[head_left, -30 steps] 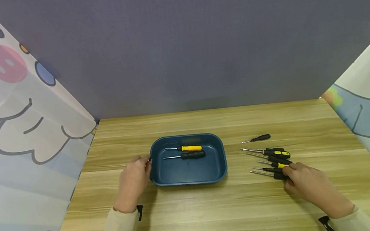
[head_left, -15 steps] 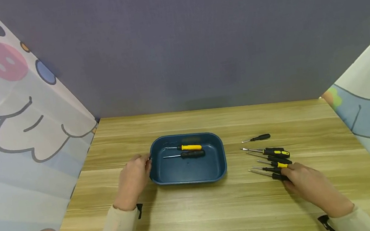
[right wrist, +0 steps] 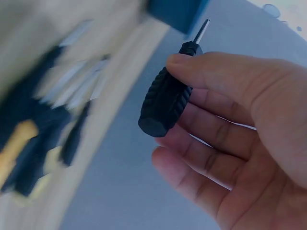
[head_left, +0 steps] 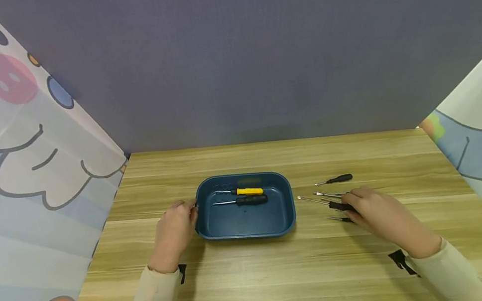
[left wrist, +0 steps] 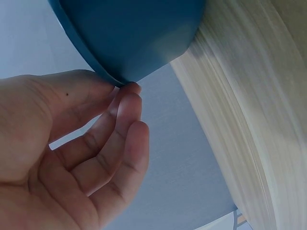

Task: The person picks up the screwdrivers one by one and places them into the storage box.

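Note:
My left hand [head_left: 172, 236] pinches the left rim of a dark blue plastic box [head_left: 241, 225], thumb and fingertips meeting at its edge in the left wrist view. Inside it lie a yellow-handled screwdriver [head_left: 249, 191] and a black-handled screwdriver [head_left: 251, 200], side by side. Between thumb and fingers, my right hand [head_left: 385, 218] holds another screwdriver [right wrist: 165, 100] by its ribbed black handle. It is raised off the table, shaft pointing left toward the box. Beneath the right hand lie several more screwdrivers [right wrist: 72, 115], blurred in the right wrist view and partly hidden in the head view.
A small black screwdriver [head_left: 340, 178] lies apart, behind the others. The wood-grain table [head_left: 257, 279] ends at a grey panel [head_left: 249, 69] at the back. Printed cartoon curtains [head_left: 22, 172] hang at both sides.
My right hand has picked up the nearest black-handled screwdriver from the row and moved left and away from me over the others. The left hand and box stay put.

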Demonstrator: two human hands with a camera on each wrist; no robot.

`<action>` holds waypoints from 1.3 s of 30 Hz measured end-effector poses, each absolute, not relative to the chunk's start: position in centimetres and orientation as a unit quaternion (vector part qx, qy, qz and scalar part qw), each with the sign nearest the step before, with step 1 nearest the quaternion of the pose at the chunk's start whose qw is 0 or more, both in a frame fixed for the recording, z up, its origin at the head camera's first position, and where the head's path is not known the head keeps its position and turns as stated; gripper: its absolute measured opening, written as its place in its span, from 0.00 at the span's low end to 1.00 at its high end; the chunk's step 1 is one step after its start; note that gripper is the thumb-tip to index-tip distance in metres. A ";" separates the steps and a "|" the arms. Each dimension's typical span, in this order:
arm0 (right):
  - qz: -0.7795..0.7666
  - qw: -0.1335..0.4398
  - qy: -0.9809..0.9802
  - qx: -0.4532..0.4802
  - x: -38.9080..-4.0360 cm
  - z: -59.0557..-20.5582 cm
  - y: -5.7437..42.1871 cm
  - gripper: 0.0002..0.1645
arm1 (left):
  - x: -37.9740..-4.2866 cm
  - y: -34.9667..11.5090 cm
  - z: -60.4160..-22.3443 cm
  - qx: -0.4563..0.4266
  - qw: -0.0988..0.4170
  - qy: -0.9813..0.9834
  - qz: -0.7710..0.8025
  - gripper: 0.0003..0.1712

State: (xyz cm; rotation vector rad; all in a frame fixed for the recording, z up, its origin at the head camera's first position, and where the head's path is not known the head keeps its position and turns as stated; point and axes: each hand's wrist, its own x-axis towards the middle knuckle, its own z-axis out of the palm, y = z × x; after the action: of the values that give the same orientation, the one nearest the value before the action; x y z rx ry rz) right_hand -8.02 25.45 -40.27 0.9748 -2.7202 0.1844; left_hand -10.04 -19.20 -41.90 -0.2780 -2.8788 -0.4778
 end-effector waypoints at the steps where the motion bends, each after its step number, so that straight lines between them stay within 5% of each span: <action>1: 0.062 0.119 -0.932 0.337 -8.4 -39.9 24.9 0.15 | -10.0 -19.2 -41.9 -0.094 0.104 -0.977 -0.162 0.12; 22: 0.039 0.025 -0.912 0.408 -15.7 -37.4 12.9 0.07 | -10.0 -19.1 -42.0 -0.089 0.110 -0.975 -0.169 0.11; 39: 0.022 -0.031 -0.909 0.416 -19.9 -39.5 5.2 0.03 | -10.1 -19.2 -41.9 -0.086 0.107 -0.976 -0.169 0.11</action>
State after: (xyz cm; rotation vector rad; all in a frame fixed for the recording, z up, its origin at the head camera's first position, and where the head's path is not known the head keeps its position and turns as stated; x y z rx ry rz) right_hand -19.87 5.22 -39.53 1.3331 -2.9129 0.0708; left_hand -10.06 -19.18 -41.93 -0.2540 -2.8731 -0.4982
